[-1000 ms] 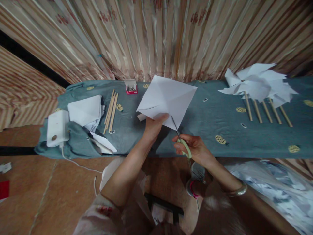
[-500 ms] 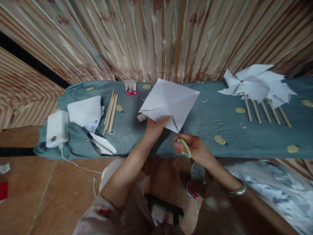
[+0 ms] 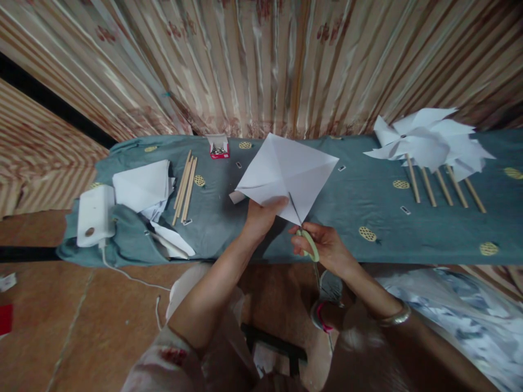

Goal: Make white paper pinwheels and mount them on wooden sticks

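A white square sheet of paper (image 3: 302,169) with diagonal creases is held up over the cloth-covered table, one corner toward me. My left hand (image 3: 263,216) pinches its lower left edge, thumb on top. A slit shows near its left corner. My right hand (image 3: 321,242) grips the pale green handles of a pair of scissors (image 3: 311,247). Their dark blades lie over the paper's near corner, pointing toward its middle. Behind my left hand, a short pale roll (image 3: 236,196) lies partly hidden under the paper.
On the left are wooden sticks (image 3: 186,188), stacked paper (image 3: 143,185), a white corded box (image 3: 96,215) and an open red box (image 3: 219,149) of small metal pins. Several paper pinwheels (image 3: 429,141) on sticks lie at the right of the blue-green tablecloth (image 3: 368,196). A pleated curtain (image 3: 269,65) hangs behind.
The paper and my left hand have shifted slightly right and toward me. The blades reach a little further over the near corner; my right hand has barely moved.
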Available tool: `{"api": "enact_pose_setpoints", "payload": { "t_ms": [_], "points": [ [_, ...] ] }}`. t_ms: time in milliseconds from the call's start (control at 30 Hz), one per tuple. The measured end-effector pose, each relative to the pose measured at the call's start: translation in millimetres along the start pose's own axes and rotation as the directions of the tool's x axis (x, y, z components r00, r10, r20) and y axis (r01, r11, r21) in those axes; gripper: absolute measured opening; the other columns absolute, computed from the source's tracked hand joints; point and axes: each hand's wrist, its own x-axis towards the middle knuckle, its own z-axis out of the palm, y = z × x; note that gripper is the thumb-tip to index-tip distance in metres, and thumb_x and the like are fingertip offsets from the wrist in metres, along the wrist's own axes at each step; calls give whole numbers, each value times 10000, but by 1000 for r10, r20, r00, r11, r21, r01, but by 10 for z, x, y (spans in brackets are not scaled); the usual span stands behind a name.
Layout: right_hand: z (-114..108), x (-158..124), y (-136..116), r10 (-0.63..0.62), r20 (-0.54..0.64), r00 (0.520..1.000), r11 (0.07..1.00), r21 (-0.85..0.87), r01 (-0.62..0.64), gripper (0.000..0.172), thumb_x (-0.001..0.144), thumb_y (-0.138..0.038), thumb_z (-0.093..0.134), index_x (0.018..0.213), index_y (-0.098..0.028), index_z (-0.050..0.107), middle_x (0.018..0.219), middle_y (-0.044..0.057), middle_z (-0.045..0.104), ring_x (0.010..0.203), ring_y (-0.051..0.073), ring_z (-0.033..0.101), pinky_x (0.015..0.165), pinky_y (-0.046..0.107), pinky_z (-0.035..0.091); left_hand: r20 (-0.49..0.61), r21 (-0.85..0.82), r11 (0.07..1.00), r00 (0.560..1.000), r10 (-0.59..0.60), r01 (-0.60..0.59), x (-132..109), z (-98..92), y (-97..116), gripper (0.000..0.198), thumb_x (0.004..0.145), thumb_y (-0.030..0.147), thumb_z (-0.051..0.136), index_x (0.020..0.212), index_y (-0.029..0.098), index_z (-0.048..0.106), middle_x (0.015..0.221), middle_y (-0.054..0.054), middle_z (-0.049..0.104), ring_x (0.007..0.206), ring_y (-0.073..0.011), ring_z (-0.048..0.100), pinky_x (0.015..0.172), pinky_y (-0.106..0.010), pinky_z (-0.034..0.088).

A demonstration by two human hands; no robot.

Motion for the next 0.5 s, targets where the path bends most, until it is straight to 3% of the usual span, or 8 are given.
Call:
{"api": "enact_pose_setpoints", "payload": {
  "t_ms": [500],
  "points": [
    [-17, 14, 10, -42, -4, 999, 999, -5, 42, 479, 527, -548, 849, 753, -163, 675, 553, -10, 614, 488, 116, 563, 471, 253, 453, 36, 10, 1000, 999, -8, 8, -21, 16, -24, 334, 545, 263, 794, 838, 183, 654, 837, -40, 711, 764, -212, 641, 750, -359, 516]
  ]
}}
